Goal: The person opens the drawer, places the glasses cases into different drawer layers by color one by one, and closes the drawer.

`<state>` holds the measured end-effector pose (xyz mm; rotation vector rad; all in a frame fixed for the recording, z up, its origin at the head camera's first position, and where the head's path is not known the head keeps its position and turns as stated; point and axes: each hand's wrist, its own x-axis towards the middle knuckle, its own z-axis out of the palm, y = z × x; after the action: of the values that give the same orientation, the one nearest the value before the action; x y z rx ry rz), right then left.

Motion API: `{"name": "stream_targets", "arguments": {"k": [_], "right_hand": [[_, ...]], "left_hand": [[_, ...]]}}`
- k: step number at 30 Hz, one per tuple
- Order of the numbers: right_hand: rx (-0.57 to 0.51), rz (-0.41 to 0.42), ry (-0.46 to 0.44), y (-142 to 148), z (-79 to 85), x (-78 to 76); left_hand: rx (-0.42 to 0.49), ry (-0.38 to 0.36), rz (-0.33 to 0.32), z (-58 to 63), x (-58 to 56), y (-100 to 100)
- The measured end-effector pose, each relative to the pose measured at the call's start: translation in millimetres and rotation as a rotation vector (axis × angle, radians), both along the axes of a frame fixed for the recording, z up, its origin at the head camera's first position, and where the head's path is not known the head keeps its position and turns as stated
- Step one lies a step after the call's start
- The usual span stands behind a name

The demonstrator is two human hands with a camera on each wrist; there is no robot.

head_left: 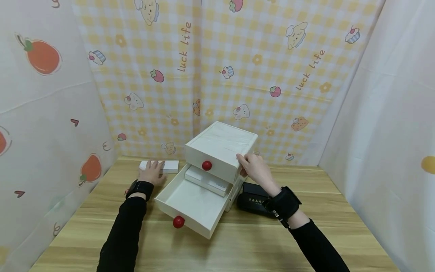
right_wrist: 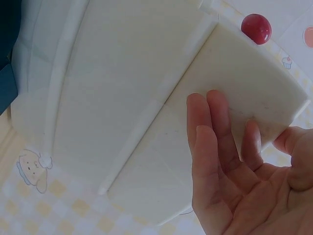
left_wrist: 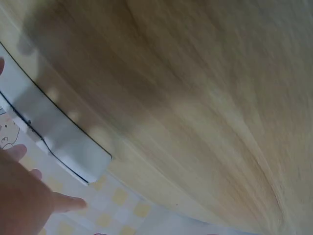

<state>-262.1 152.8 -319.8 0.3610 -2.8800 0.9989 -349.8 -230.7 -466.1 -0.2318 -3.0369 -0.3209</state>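
Observation:
A white two-drawer storage box with red knobs stands on the table, its lower drawer pulled out. Inside that drawer, toward the back, lies a flat white box with faint print. My right hand is at the front right corner of the upper part. In the right wrist view, its fingers lie along the white side wall, with the thumb near the top edge. At the back left, my left hand reaches over a slim white box, fingers spread. Its dark seam shows in the left wrist view.
A black case with gold lettering lies right of the drawers, partly behind my right wrist. A small red thing peeks out beside my left wristband. Patterned cloth hangs behind the table and along both sides.

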Motion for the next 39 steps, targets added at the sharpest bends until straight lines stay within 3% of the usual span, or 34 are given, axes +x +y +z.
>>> {"name": "stream_targets", "arguments": {"k": [6, 17, 24, 27, 33, 39], "right_hand": [[-0.007, 0.001, -0.004, -0.9, 0.2, -0.2], [-0.014, 0.003, -0.007, -1.6, 1.2, 0.7], [-0.005, -0.007, 0.008, 0.4, 0.9, -0.4], [-0.005, -0.002, 0.001, -0.3, 0.4, -0.7], [-0.002, -0.014, -0.002, -1.2, -0.5, -0.9], [0.004, -0.017, -0.005, -0.3, -0.9, -0.8]], "left_hand": [[-0.041, -0.089, 0.014, 0.7, 1.6, 4.6], [-0.086, 0.056, 0.020, -3.6, 2.4, 7.5], [-0.005, 0.162, 0.016, -17.9, -1.7, 5.0], [0.012, 0.173, 0.003, -23.0, -0.1, 4.6], [-0.088, 0.165, -0.059, -25.3, 5.2, 4.0], [-0.112, 0.140, -0.118, -23.8, 14.8, -2.4]]}}
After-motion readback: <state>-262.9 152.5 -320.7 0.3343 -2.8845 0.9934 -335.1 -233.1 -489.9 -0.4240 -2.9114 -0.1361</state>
